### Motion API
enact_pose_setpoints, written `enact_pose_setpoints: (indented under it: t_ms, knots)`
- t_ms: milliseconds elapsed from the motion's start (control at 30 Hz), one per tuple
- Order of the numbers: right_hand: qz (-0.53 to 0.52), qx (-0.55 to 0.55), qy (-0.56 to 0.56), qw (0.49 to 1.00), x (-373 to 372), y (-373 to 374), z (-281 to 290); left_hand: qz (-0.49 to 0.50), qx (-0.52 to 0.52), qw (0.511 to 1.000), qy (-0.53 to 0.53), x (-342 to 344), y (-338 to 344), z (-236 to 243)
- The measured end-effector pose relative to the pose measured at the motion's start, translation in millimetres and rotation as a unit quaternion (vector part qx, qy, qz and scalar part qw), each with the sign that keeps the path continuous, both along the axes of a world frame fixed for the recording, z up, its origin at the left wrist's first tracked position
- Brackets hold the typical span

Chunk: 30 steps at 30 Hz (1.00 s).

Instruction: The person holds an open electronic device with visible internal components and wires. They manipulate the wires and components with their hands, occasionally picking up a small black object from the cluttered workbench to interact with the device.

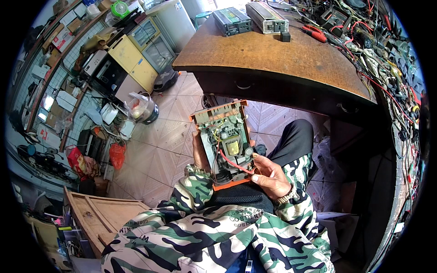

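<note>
An opened electronic device (231, 144) with an orange case rests tilted above my lap, its inside facing up. A circuit board, a transformer (231, 146) with yellow wrapping and thin yellow wires show in it. A thick red wire (234, 164) curves across its lower right part. My left hand (199, 152) grips the case's left side, with most of its fingers hidden behind it. At the lower right corner my right hand (271, 178) is closed on the case, thumb and fingertips beside the red wire's end.
Ahead stands a brown wooden desk (273, 59) with two metal-cased boxes (232, 21) and a small black block (285, 36) on it. Tangled cables (387, 68) crowd the right side. A wooden cabinet (98, 218) stands lower left; a bucket (148, 109) sits on the tiled floor.
</note>
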State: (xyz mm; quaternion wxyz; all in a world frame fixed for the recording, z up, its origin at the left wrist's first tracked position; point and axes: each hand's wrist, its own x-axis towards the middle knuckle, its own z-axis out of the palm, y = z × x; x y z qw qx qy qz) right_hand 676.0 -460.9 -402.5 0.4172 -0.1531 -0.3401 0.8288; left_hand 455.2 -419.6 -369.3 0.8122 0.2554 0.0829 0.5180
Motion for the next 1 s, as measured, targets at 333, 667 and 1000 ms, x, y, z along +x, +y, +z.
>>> enact_pose_setpoints:
  t_ms: [333,667,1000]
  knots:
    - [-0.006,-0.013,-0.002,1.0,-0.8,-1.2,0.3,0.009,0.003,1.0,0.012,-0.1,-0.6,-3.1]
    - [-0.007,-0.005,-0.007,1.0,-2.7,-1.2,5.8,0.038,-0.034,0.998,0.039,-10.5,-0.9,-18.6]
    - [0.002,0.0,0.008,1.0,-1.3,0.2,-9.5,0.017,-0.008,1.0,0.009,3.5,-3.8,1.6]
